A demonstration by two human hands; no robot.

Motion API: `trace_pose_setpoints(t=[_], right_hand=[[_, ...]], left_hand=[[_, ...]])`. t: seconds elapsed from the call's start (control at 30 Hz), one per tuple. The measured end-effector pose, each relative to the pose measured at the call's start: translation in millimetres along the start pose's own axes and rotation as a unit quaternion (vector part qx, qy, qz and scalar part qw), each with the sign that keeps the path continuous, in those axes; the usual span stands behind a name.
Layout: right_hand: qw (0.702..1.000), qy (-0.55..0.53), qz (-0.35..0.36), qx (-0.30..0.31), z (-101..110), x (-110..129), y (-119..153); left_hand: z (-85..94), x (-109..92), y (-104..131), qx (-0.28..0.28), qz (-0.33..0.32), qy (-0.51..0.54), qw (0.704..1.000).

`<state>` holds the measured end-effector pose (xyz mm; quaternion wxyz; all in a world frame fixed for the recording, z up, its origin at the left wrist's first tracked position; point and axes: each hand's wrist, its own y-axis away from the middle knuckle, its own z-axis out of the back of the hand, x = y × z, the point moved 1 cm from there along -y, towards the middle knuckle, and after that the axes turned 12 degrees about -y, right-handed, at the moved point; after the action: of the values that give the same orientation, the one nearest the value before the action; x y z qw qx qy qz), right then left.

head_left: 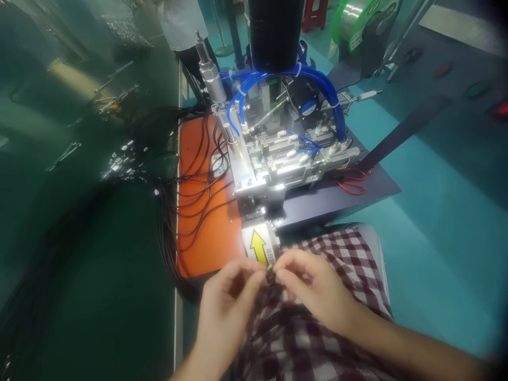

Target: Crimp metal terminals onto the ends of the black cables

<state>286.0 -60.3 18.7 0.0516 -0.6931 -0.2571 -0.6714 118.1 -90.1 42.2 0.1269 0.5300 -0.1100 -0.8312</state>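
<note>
My left hand [234, 296] and my right hand [311, 286] meet over my lap, each with thumb and forefinger pinched together. Between the fingertips is a small dark piece [271, 276] with a lighter bit on top; it is too small to name, and I cannot make out how each hand holds it. Just beyond the fingers sits a white label with a yellow arrow [258, 245], on the near end of a metal machine [281, 164] with blue air hoses [333, 98].
Black cables [204, 196] cross an orange plate [198, 238] left of the machine and run onto a dark green surface [99, 296] with scattered metal-tipped pieces [123, 161]. A green-rimmed wire spool [355, 24] is at the back right. A person [184, 26] stands behind.
</note>
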Motion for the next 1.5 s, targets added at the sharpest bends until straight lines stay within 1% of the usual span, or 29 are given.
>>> trace_pose_setpoints(t=[0.07,0.1,0.2,0.3,0.37,0.47,0.53,0.57,0.6,0.63,0.67,0.73,0.77,0.8,0.87,0.9,0.97,1.03,1.1,1.2,1.27,1.33,1.4,1.5], right_hand=[[1.000,0.012,0.007,-0.016,1,-3,0],[0.999,0.030,0.027,-0.025,1,-4,1],[0.990,0.074,0.116,-0.037,0,-4,2],[0.973,0.110,0.200,-0.021,-3,-2,2],[0.951,0.161,0.262,-0.013,-5,-2,4],[0.894,0.265,0.361,-0.028,-5,-5,7],[0.857,0.319,0.404,-0.031,-4,-7,10],[0.849,0.331,0.411,-0.025,-4,-8,11],[0.852,0.328,0.408,-0.019,-4,-8,12],[0.866,0.310,0.392,-0.016,-3,-8,11],[0.890,0.278,0.359,-0.020,-3,-7,10],[0.949,0.183,0.251,-0.052,-1,-5,5],[0.973,0.126,0.183,-0.068,-1,-3,2],[0.988,0.068,0.119,-0.078,0,-2,-2],[0.997,-0.038,0.017,-0.066,-1,2,-8],[0.995,-0.083,-0.015,-0.050,-2,4,-11],[0.987,-0.149,-0.057,-0.018,-3,8,-15],[0.978,-0.191,-0.084,0.000,-5,8,-16],[0.972,-0.212,-0.100,-0.004,-9,5,-13],[0.971,-0.215,-0.101,-0.039,-17,-3,-6],[0.970,-0.213,-0.094,-0.068,-22,-7,-3],[0.970,-0.214,-0.083,-0.084,-24,-7,-2],[0.972,-0.213,-0.071,-0.073,-24,-5,-2],[0.978,-0.196,-0.059,-0.037,-19,0,-2]], left_hand=[[3.3,0,-3,0.009,0.041,0.034,0.999],[4.4,-1,-4,0.014,0.053,0.044,0.998],[5.2,0,-5,0.025,0.063,0.066,0.995],[3.4,0,-5,0.031,0.066,0.084,0.994],[2.5,2,-5,0.035,0.069,0.093,0.993],[2.2,5,-6,0.032,0.070,0.100,0.992],[2.0,6,-8,0.029,0.067,0.108,0.991],[1.8,6,-8,0.027,0.064,0.111,0.991],[1.6,6,-9,0.026,0.060,0.110,0.992],[1.3,5,-9,0.026,0.055,0.105,0.993],[1.1,4,-9,0.026,0.050,0.095,0.994],[0.7,2,-8,0.030,0.043,0.070,0.996],[0.6,1,-7,0.032,0.040,0.060,0.997],[0.4,0,-6,0.033,0.037,0.053,0.997],[-0.2,-1,-5,0.032,0.029,0.045,0.998],[-0.6,-1,-4,0.031,0.024,0.043,0.998],[-1.6,0,-3,0.027,0.016,0.039,0.999],[-2.6,1,-2,0.022,0.011,0.032,0.999],[-3.3,1,-2,0.014,0.007,0.030,0.999],[-4.4,1,-3,0.002,0.000,0.048,0.999],[-5.1,0,-3,0.002,-0.003,0.063,0.998],[-5.7,0,-3,0.005,-0.003,0.068,0.998],[-6.0,0,-3,0.010,0.001,0.066,0.998],[-5.8,1,-3,0.017,0.004,0.066,0.998]])
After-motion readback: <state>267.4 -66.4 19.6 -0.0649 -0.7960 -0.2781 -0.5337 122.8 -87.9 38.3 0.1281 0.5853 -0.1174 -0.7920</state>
